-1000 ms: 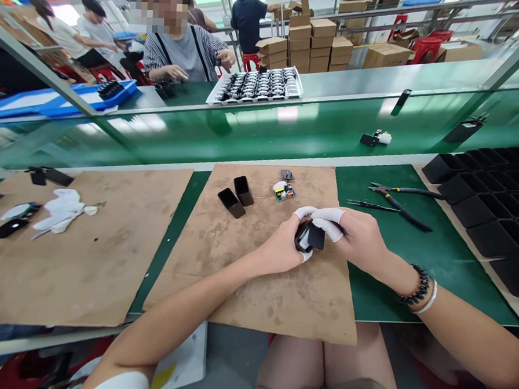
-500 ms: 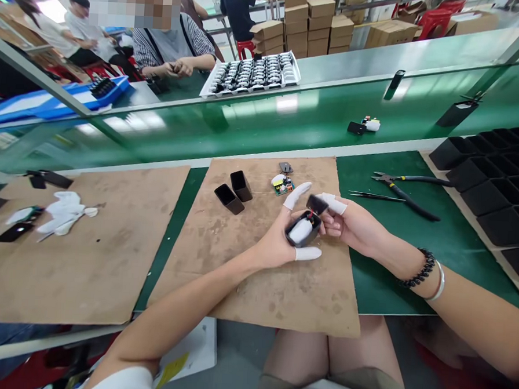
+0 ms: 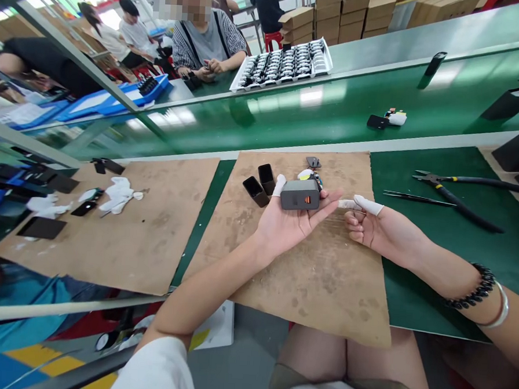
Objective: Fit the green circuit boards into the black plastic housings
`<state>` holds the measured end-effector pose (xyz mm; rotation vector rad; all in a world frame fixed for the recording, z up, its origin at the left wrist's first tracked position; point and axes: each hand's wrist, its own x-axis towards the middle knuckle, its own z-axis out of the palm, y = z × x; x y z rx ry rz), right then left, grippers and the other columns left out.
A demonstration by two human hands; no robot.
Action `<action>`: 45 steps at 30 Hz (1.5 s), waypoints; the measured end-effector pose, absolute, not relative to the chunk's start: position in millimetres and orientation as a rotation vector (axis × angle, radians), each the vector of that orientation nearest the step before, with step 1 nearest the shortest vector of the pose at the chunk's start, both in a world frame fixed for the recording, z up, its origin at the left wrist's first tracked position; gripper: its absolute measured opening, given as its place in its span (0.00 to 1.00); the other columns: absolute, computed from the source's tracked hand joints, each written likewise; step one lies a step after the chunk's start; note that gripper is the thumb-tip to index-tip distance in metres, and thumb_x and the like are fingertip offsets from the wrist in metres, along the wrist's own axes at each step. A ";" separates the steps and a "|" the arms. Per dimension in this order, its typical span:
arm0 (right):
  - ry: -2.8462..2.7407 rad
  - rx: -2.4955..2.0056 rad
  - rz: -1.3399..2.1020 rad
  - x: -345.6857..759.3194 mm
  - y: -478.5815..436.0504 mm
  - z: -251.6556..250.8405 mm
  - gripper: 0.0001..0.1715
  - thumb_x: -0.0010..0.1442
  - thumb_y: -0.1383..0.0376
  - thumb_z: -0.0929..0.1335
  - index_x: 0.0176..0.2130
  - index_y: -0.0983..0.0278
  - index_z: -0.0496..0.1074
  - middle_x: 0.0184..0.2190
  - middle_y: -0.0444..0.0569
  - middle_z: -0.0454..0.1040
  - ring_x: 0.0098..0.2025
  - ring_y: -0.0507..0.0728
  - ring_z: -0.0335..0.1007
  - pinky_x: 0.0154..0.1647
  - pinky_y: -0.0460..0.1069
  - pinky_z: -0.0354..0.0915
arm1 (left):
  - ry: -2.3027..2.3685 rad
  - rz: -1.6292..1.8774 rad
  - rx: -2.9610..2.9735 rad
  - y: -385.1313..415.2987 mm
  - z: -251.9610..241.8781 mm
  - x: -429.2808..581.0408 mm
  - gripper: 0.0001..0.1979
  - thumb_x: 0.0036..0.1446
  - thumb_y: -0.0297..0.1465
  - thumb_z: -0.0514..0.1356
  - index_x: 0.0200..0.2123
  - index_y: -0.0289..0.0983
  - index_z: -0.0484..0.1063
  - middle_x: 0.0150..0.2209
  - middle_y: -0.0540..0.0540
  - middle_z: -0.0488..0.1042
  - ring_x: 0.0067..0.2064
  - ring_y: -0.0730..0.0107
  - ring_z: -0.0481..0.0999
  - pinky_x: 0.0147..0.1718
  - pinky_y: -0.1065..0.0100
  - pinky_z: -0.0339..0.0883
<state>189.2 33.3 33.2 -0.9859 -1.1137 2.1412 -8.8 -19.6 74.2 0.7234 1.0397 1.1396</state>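
Observation:
A dark grey box-shaped charger (image 3: 300, 195) with an orange marking or port on its front lies across my left hand (image 3: 286, 222). That hand is palm up, gripping it between the white-capped thumb and the fingers. To its right, my right hand (image 3: 369, 223) is apart from the charger, with curled fingers and white finger cots on thumb and forefinger; nothing shows in it. Behind the charger sits a partly hidden circuit board (image 3: 315, 177) with white and yellow parts. Two open black housings, one the front housing (image 3: 255, 191), stand to the left, and a small dark plate (image 3: 313, 162) lies farther back.
Cardboard (image 3: 315, 290) covers the bench before me. Pliers (image 3: 443, 184) and tweezers (image 3: 420, 197) lie on the green mat at right. On the belt rests another circuit board (image 3: 396, 117). Across it, a person sits by a white tray (image 3: 283, 68). White gloves (image 3: 120, 196) lie at left.
The charger has turned from showing its open end and loose lid to showing its closed face. My right hand has let go of the lid and moved away rightward. The view has shifted.

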 end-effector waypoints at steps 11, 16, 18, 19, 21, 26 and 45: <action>-2.098 -0.900 0.536 165.1 -1.3 42.7 0.37 0.58 0.58 0.73 0.63 0.62 0.63 0.57 0.62 0.70 0.54 0.69 0.71 0.46 0.60 0.74 | 1.157 1.347 0.812 -17.8 60.5 -1.6 0.32 0.69 0.41 0.58 0.69 0.44 0.49 0.61 0.42 0.73 0.66 0.57 0.73 0.64 0.53 0.70; -2.434 -1.106 0.135 133.9 9.8 68.6 0.16 0.56 0.67 0.69 0.46 0.67 0.71 0.38 0.60 0.78 0.37 0.68 0.75 0.33 0.56 0.67 | 1.264 1.266 1.019 -20.6 56.8 -3.0 0.42 0.69 0.34 0.58 0.74 0.49 0.32 0.66 0.46 0.70 0.72 0.64 0.63 0.69 0.57 0.63; -2.449 -1.231 0.260 126.9 38.0 86.5 0.10 0.53 0.68 0.70 0.39 0.63 0.71 0.32 0.54 0.78 0.31 0.63 0.72 0.29 0.53 0.61 | 1.242 1.271 1.135 -19.5 59.7 -9.9 0.44 0.69 0.36 0.58 0.74 0.49 0.29 0.67 0.45 0.68 0.73 0.63 0.63 0.69 0.57 0.62; -2.429 -1.254 0.339 123.6 57.6 94.4 0.09 0.52 0.68 0.71 0.36 0.62 0.70 0.31 0.52 0.77 0.31 0.62 0.72 0.30 0.52 0.61 | 1.246 1.291 1.202 -17.8 61.8 -15.5 0.45 0.68 0.37 0.58 0.74 0.49 0.28 0.68 0.43 0.67 0.72 0.62 0.64 0.69 0.56 0.62; -2.314 -1.259 0.410 114.3 105.3 103.4 0.11 0.48 0.69 0.72 0.33 0.62 0.69 0.32 0.50 0.77 0.34 0.62 0.72 0.34 0.51 0.62 | 1.364 1.342 1.367 -11.8 66.8 -30.8 0.46 0.66 0.37 0.59 0.75 0.47 0.31 0.70 0.40 0.64 0.71 0.60 0.65 0.69 0.54 0.61; -2.074 -1.417 0.603 70.6 215.9 76.9 0.23 0.53 0.68 0.73 0.48 0.67 0.68 0.50 0.56 0.78 0.48 0.61 0.72 0.46 0.50 0.67 | 2.114 1.072 1.842 6.7 76.6 -74.5 0.37 0.58 0.28 0.64 0.70 0.36 0.58 0.70 0.32 0.63 0.73 0.45 0.60 0.72 0.45 0.50; -2.454 -1.492 0.396 69.7 267.8 75.1 0.06 0.51 0.76 0.75 0.33 0.69 0.82 0.39 0.59 0.82 0.49 0.65 0.73 0.56 0.55 0.64 | 2.212 0.717 1.977 16.3 67.0 -87.9 0.30 0.56 0.27 0.67 0.61 0.36 0.67 0.58 0.33 0.76 0.61 0.45 0.73 0.61 0.48 0.62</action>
